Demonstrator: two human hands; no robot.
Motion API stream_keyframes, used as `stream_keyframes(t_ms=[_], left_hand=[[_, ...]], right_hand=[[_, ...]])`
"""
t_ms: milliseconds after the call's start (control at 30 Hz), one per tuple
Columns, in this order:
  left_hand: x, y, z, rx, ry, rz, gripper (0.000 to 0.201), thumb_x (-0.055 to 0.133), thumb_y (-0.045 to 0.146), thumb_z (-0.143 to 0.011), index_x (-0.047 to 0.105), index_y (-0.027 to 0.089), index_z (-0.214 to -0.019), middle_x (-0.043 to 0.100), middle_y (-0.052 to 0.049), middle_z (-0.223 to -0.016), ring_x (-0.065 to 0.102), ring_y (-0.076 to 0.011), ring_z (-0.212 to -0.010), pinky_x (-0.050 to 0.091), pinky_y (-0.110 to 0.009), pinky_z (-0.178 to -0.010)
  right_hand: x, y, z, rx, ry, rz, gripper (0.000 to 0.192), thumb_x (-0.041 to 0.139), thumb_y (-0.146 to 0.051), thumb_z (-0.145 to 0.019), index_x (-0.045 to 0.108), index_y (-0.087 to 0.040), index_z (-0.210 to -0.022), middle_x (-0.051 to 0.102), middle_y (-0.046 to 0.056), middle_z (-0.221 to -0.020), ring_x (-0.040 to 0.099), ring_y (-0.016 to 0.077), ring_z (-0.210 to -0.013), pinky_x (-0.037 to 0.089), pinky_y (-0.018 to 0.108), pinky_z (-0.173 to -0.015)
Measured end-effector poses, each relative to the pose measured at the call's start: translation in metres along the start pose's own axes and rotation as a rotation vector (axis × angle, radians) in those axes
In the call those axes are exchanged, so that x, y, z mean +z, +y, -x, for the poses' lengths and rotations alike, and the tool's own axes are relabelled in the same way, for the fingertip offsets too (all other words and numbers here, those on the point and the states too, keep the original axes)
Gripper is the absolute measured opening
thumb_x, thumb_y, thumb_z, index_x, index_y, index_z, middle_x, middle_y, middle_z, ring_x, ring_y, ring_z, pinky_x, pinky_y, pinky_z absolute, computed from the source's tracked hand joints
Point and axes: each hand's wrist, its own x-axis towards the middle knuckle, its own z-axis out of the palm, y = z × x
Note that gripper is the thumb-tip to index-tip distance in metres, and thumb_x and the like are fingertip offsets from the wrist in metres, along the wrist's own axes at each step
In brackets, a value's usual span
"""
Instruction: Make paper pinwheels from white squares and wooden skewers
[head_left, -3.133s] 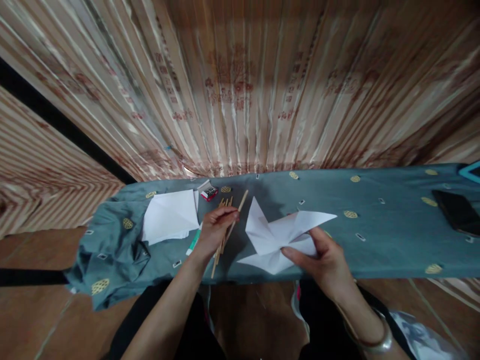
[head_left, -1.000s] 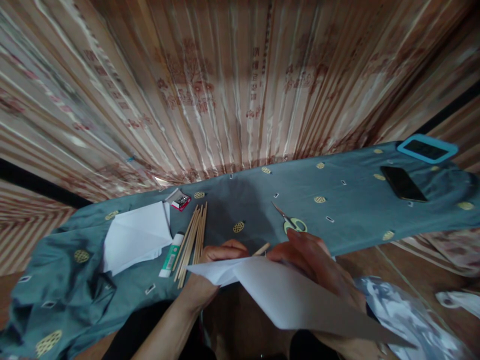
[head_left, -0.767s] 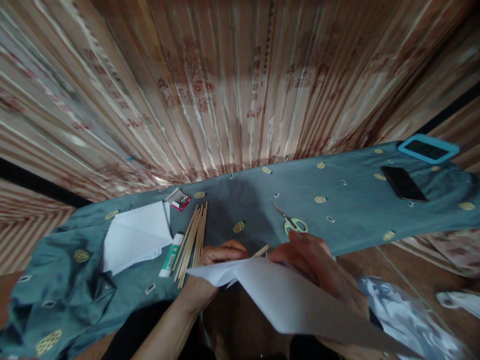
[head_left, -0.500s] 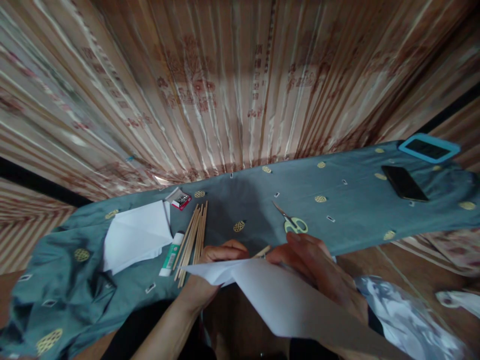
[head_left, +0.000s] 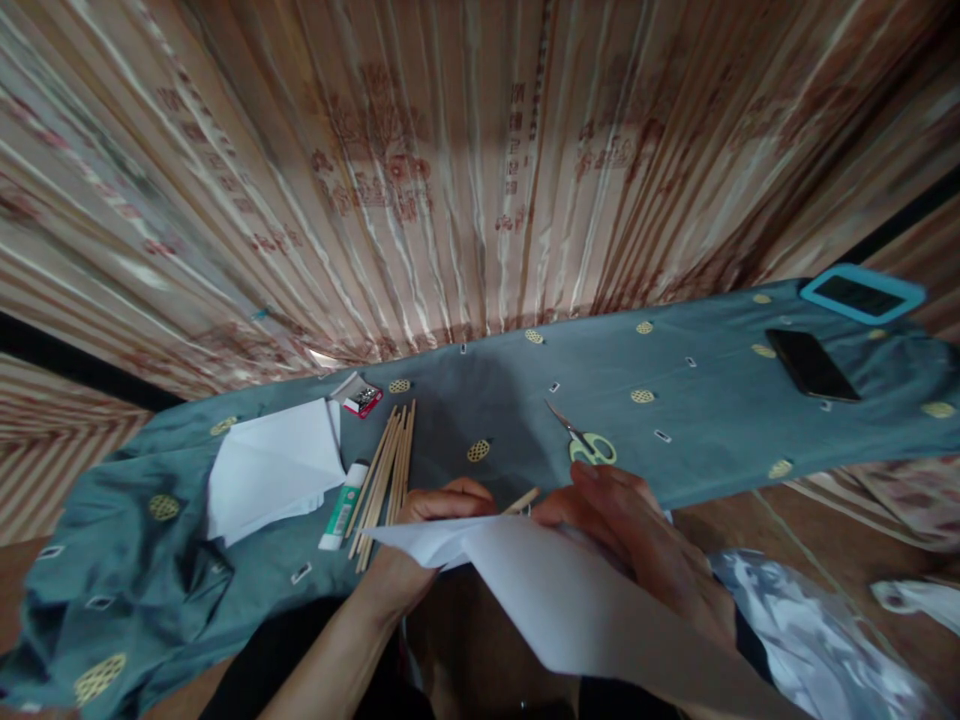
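A folded white paper piece (head_left: 570, 605) is held up close to me, below the table's front edge. My left hand (head_left: 420, 545) grips a wooden stick (head_left: 521, 500) whose tip pokes out above the paper's centre. My right hand (head_left: 637, 545) pinches the paper at that same centre, fingertips almost touching the left hand. Most of the stick is hidden behind the paper and fingers.
On the teal cloth (head_left: 712, 420) lie a bundle of wooden sticks (head_left: 382, 480), a glue stick (head_left: 341, 508), folded white sheets (head_left: 274, 468), a small red box (head_left: 364, 400), green-handled scissors (head_left: 585, 442), a black phone (head_left: 814, 363) and a blue-cased device (head_left: 861, 293). A pleated curtain (head_left: 465, 170) hangs behind.
Since three seconds ago both hands lifted the paper and one stick off the cloth toward me, uncovering the scissors. Over the last second the hands and paper have barely moved.
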Motion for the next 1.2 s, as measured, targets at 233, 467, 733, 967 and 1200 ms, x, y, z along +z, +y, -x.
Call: stream_keyframes(t_ms=[233, 467, 733, 967, 1200], left_hand=[[0.0009, -0.0002, 0.0005, -0.031, 0.009, 0.001, 0.023, 0.081, 0.038, -0.066, 0.073, 0.017, -0.058, 0.058, -0.003, -0.072, 0.049, -0.0132, -0.064, 0.038, -0.025, -0.060], [-0.0018, -0.0038, 0.0000, -0.007, -0.002, 0.003, 0.025, 0.080, 0.039, -0.069, 0.072, 0.017, -0.059, 0.058, -0.002, -0.073, 0.049, -0.0125, -0.064, 0.039, -0.024, -0.060], [-0.0013, -0.0018, -0.0006, 0.020, -0.009, -0.021, 0.027, 0.079, 0.039, -0.070, 0.071, 0.017, -0.057, 0.056, -0.002, -0.070, 0.048, -0.0116, -0.062, 0.039, -0.023, -0.056], [-0.0018, -0.0037, -0.0008, 0.015, -0.009, -0.002, 0.024, 0.078, 0.035, -0.071, 0.072, 0.017, -0.057, 0.057, -0.003, -0.072, 0.049, -0.0115, -0.062, 0.039, -0.022, -0.055], [-0.0041, -0.0053, -0.0008, 0.042, -0.028, -0.002, 0.025, 0.079, 0.040, -0.070, 0.074, 0.017, -0.061, 0.058, -0.003, -0.072, 0.050, -0.0122, -0.063, 0.040, -0.024, -0.059]], right_hand=[[-0.0017, -0.0016, -0.0021, -0.014, -0.007, 0.015, 0.069, 0.054, -0.030, -0.092, 0.023, -0.021, -0.153, 0.076, 0.003, -0.091, 0.072, 0.0242, -0.089, 0.057, 0.040, -0.090], [-0.0008, 0.0001, -0.0031, -0.027, 0.010, -0.021, 0.065, 0.056, -0.031, -0.090, 0.033, -0.019, -0.149, 0.076, 0.005, -0.093, 0.071, 0.0233, -0.087, 0.056, 0.039, -0.090], [-0.0001, -0.0001, -0.0025, -0.027, 0.020, -0.018, 0.067, 0.056, -0.029, -0.091, 0.029, -0.020, -0.152, 0.076, 0.004, -0.094, 0.072, 0.0228, -0.091, 0.056, 0.036, -0.094], [-0.0033, -0.0008, -0.0034, -0.007, -0.019, -0.052, 0.069, 0.059, -0.027, -0.089, 0.029, -0.023, -0.152, 0.076, 0.003, -0.098, 0.072, 0.0227, -0.090, 0.055, 0.036, -0.096], [-0.0014, 0.0000, -0.0016, -0.015, 0.012, -0.046, 0.070, 0.059, -0.029, -0.090, 0.029, -0.020, -0.152, 0.076, 0.005, -0.097, 0.072, 0.0230, -0.093, 0.055, 0.036, -0.096]])
